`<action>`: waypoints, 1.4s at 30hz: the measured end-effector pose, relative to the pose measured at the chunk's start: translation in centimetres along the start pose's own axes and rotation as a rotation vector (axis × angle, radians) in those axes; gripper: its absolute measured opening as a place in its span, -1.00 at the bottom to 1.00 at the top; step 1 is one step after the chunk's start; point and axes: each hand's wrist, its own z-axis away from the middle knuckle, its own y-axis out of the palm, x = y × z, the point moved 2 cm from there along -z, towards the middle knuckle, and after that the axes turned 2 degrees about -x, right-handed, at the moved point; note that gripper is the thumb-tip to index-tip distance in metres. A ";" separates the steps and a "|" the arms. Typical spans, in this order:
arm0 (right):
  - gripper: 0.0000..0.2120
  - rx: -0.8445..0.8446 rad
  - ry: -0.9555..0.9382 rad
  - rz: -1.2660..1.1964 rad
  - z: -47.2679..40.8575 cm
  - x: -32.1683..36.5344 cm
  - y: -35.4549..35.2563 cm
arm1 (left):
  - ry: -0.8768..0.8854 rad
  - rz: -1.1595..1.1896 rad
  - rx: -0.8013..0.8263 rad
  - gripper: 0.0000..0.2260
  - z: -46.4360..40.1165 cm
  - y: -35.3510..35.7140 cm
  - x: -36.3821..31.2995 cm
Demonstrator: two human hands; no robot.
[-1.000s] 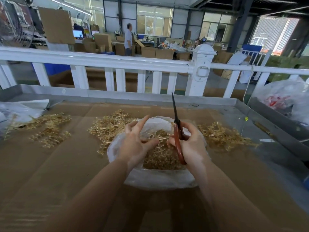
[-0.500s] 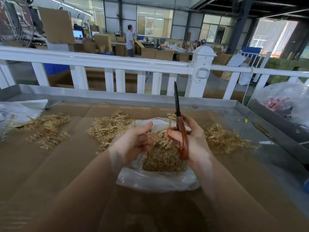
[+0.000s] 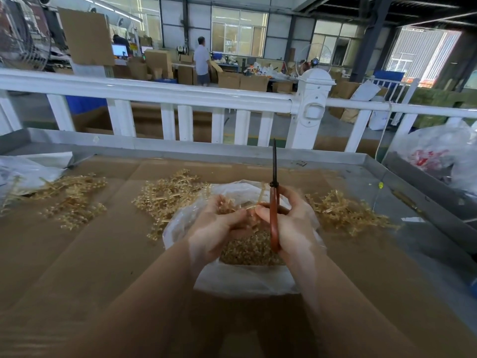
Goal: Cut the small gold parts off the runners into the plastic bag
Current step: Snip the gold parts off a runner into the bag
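Left hand [image 3: 216, 228] now curled, grip tight on branched gold runner [image 3: 247, 206]; right hand [image 3: 289, 223] round closed red-handled scissors [image 3: 274, 202].

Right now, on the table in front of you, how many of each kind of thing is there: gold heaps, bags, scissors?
Gold runner heaps loose on the cardboard: 3 (left, middle, right)
Plastic bags: 2 (centre bag, far-left bag)
Scissors: 1
Total: 6
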 end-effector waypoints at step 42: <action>-0.62 0.224 -0.267 0.874 1.0 -2.8 -2.2 | -0.067 0.353 -0.304 -0.98 -1.5 -2.0 3.0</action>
